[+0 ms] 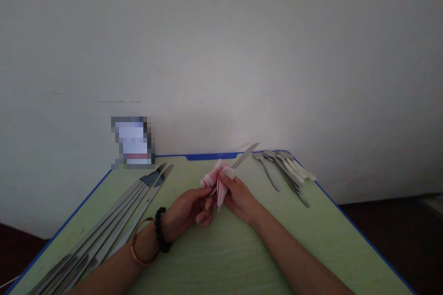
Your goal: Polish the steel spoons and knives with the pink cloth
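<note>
My right hand [241,196] pinches a folded pink-and-white cloth [211,178] around a slim silver metal table knife [246,156], over the pale green table [207,260]; my left hand [193,203], fingers curled, pinches what looks like its handle. I'd best put cloth between fingertips and edge, squeeze lightly, and point the tip away from me.

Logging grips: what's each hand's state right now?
Left hand: closed, holding the knife by its near end.
Right hand: closed, holding the cloth against the knife.
</note>
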Motion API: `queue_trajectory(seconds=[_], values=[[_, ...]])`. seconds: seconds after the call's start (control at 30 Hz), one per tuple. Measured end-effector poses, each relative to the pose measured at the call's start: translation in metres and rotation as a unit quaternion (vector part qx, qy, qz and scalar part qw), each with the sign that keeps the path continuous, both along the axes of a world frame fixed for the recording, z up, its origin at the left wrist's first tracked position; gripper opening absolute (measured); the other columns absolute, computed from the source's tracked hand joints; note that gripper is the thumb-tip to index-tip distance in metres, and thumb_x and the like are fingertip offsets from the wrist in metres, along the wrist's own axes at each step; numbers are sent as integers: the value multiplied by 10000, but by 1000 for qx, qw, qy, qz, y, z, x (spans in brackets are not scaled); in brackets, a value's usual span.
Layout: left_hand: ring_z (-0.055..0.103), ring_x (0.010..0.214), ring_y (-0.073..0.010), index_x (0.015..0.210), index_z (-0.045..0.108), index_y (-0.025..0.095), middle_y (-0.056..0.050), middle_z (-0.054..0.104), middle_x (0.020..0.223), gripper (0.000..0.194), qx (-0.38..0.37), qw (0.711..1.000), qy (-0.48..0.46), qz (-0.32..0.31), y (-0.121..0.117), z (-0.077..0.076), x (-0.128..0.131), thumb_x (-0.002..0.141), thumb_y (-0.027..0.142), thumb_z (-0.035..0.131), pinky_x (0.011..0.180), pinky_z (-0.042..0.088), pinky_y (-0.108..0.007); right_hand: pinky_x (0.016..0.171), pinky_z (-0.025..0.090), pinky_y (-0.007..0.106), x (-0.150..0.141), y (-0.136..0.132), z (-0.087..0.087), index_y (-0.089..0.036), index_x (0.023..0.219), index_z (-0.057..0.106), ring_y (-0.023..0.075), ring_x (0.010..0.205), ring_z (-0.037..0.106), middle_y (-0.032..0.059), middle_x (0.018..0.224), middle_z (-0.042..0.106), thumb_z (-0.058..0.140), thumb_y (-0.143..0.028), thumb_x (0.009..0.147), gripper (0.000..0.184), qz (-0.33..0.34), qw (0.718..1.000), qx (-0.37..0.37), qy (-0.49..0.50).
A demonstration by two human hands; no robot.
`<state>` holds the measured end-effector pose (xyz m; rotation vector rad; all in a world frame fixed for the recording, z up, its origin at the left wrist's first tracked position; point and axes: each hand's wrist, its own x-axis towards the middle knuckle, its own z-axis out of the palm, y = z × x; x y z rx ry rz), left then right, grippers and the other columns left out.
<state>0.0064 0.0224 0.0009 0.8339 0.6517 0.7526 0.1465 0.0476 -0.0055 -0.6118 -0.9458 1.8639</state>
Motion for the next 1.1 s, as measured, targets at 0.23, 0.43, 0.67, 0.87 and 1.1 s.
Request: queue_trajectory(seconds=[0.23,0.43,0.67,0.87,1.1], values=[[408,375,-85,517,497,153,68,368,346,387,55,998,23,3,-2,3,0,756,438,605,447,356,-209,468,468,220,-2,1,1,-128,733,617,118,503,586,28,616,648,651,-476,699,351,-28,1000,-11,6],[398,364,-75,542,540,134,68,367,343,402,54,998,30,-12,-4,1,-1,747,473,609,443,365,-205,382,415,206,-3,1,-1,-130,665,579,112,406,541,25,509,611,586,-503,742,380,-28,999,-18,-33],[391,355,-61,685,591,114,75,410,377,369,94,993,52,-41,-1,-10,-1,762,474,607,435,361,-193,365,368,177,-5,0,1,-142,628,526,79,368,479,-16,456,556,628,-507,687,383,-67,994,-40,-80],[422,381,-65,707,579,112,69,433,400,366,113,991,60,-43,-1,-9,-2,783,470,587,437,340,-184,369,339,189,-5,2,-5,-156,633,517,76,373,428,-24,460,520,548,-576,717,429,-67,985,-2,-159],[442,403,-67,606,512,145,64,454,409,433,188,966,160,-80,-3,-8,-2,769,543,558,449,346,-179,440,310,200,-2,2,0,-162,598,476,73,465,385,-39,507,437,507,-578,742,441,-75,958,99,-260]])
